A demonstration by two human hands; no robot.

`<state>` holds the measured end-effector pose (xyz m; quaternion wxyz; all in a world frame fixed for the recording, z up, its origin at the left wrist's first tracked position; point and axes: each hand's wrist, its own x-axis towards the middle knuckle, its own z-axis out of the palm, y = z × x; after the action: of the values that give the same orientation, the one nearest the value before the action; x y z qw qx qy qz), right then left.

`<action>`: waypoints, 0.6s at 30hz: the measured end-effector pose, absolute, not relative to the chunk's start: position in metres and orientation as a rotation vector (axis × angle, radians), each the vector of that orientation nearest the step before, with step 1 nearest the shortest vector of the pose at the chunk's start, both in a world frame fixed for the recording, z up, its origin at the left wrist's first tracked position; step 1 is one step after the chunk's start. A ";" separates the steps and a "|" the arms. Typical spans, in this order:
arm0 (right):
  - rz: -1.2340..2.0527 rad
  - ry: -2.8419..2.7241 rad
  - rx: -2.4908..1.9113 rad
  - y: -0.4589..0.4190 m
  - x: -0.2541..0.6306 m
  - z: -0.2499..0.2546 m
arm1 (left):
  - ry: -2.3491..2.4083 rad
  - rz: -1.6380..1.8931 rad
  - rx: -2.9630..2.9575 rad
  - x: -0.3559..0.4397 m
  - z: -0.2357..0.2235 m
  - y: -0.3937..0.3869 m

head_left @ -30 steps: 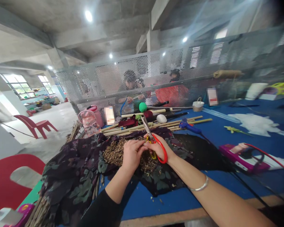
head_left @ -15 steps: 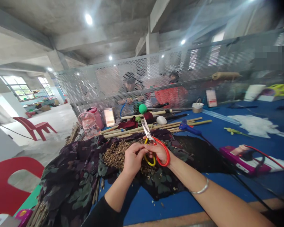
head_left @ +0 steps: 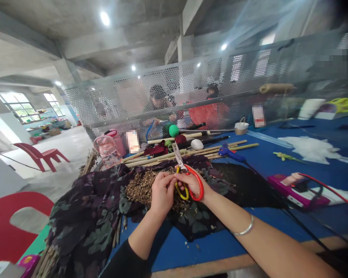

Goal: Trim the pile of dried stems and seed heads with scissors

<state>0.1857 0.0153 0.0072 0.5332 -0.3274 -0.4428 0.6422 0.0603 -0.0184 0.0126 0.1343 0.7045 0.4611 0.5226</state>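
Note:
My right hand [head_left: 195,183] holds a pair of scissors [head_left: 179,155] with one red and one yellow handle, the blades pointing up and away from me. Its thumb and finger meet the fingertips of my left hand [head_left: 163,190], which is closed in a pinch. Whatever lies between the fingertips is too small to make out. Below both hands, a heap of brown chopped dry pieces [head_left: 139,188] rests on dark flower-patterned cloth [head_left: 100,224].
Bamboo sticks [head_left: 162,157], a green ball [head_left: 174,130] and a white egg-shaped piece [head_left: 197,144] lie beyond the heap. A blue glue gun [head_left: 230,153] and a magenta power strip [head_left: 298,193] are on the right. Behind a perforated screen [head_left: 127,100] sit two people.
Both hands stay together over the heap, with the scissors still in the right hand. The whole view has shifted slightly; little else differs.

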 end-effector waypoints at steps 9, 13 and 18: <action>1.541 -0.998 -0.720 0.010 0.181 0.010 | 1.254 1.609 1.827 0.062 0.008 -0.015; 1.478 -1.029 -0.811 0.013 0.183 0.008 | 1.325 1.578 1.917 0.058 0.004 -0.012; 1.392 -1.107 -0.852 0.014 0.185 0.007 | 1.450 1.555 1.968 0.054 0.006 -0.011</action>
<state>0.1852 0.0139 0.0070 0.5521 -0.3601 -0.4682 0.5885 0.0539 -0.0110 0.0062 0.1218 0.6742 0.4968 0.5328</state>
